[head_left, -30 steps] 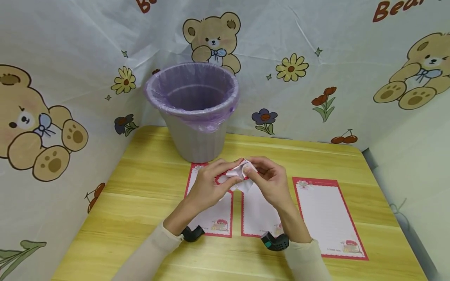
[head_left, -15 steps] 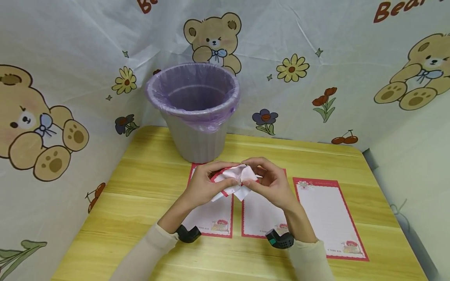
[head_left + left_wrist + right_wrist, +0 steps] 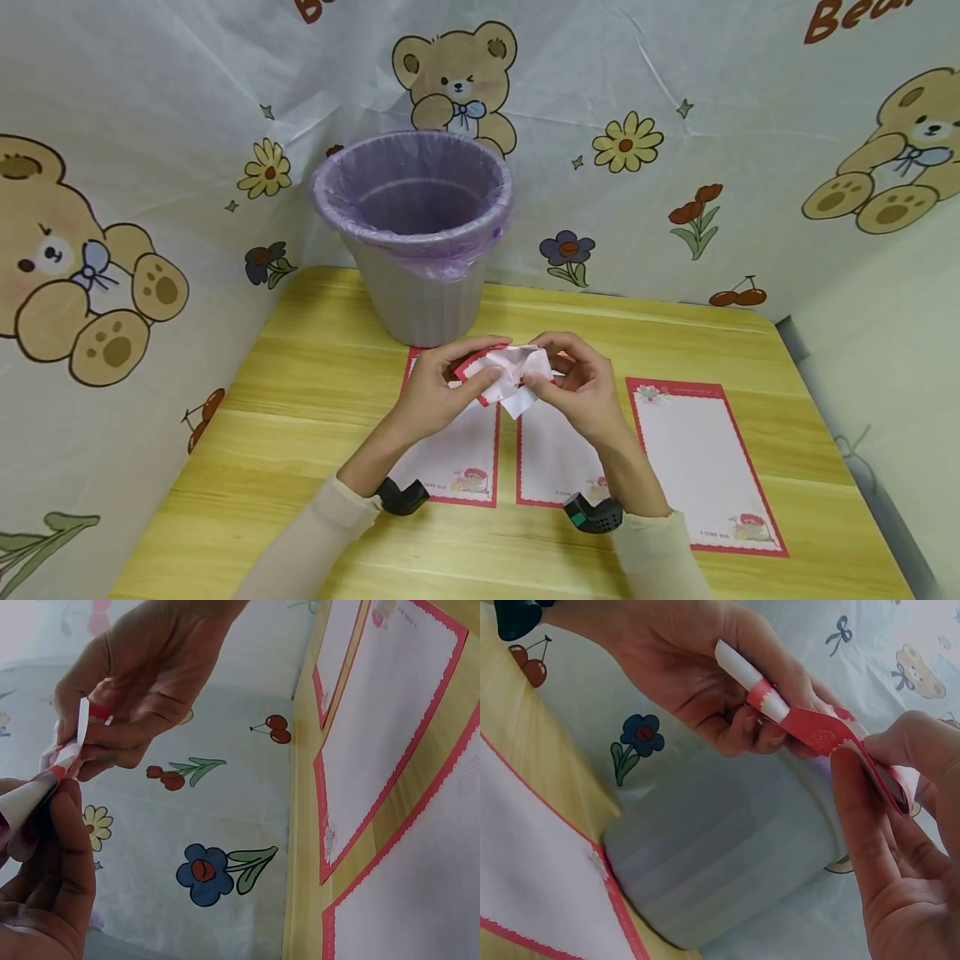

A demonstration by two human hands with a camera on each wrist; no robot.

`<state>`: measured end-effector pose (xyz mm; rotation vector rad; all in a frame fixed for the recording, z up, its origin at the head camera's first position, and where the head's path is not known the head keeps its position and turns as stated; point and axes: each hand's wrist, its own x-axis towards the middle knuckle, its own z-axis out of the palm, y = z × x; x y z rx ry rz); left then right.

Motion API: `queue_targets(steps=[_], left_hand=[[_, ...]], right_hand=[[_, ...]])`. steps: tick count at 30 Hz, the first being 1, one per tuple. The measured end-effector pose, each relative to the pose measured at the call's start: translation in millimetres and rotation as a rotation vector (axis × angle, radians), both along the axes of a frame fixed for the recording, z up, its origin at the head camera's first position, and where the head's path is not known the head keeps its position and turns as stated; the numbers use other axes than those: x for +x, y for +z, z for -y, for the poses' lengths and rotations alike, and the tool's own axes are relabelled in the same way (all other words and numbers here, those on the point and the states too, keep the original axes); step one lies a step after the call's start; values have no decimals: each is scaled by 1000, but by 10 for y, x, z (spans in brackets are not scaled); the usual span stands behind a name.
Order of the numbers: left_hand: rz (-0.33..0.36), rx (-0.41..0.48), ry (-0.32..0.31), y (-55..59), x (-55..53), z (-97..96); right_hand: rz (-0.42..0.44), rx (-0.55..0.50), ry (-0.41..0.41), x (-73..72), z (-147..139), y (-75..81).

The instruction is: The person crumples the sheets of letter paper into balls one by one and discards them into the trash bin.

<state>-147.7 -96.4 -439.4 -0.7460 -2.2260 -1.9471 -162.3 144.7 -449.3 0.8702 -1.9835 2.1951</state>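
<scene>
Above the middle of the table, a crumpled sheet of white paper with a red border (image 3: 517, 367) is held between both hands. My left hand (image 3: 431, 396) pinches its left side, thumb on the near face and fingers behind. On the right side, my right hand (image 3: 581, 392) pinches it between thumb and curled fingers. The left wrist view shows the folded paper (image 3: 30, 801) stretching from one hand to the other. In the right wrist view the paper's red printed edge (image 3: 817, 727) faces the camera. Some of the fingers behind the paper are hidden.
Flat red-bordered sheets lie on the wooden table (image 3: 247, 475): a left sheet (image 3: 450, 458), a middle sheet (image 3: 551, 462) and a right sheet (image 3: 705, 467). Behind the hands stands a grey bin (image 3: 427, 292) with a purple liner (image 3: 450, 254). A bear-print cloth (image 3: 562, 75) hangs behind.
Both hands have kept hold of the paper and shifted slightly. It was more bunched a second ago and now shows a wider white face. The bin and flat sheets stay put.
</scene>
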Motion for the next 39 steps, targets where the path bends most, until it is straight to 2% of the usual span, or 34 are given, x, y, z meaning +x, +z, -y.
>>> queue_targets(steps=[6,13,20,24,29,31,34,39], left_hand=[[-72,-6,10,-13,-12,-16],[-109,3,27,-24,0,-41],[-142,-30,55,-29,16,-61],[-210,-28,79,-44,21,-82],[-350,-54,135,-82,29,-138],[-379,-66,149,-93,39,-168],[-383,-63,152,-107,43,-205],[-299,-42,150,-123,57,-211]], right_hand=[[28,-41,-53,-9,10,-7],[40,-67,-106,-19,-2,-4],[57,-137,-155,-15,-12,-11],[72,-186,-148,13,4,13],[77,-219,-138,50,40,48],[80,-224,-138,63,55,63],[82,-219,-152,67,65,65],[81,-211,-168,55,64,42]])
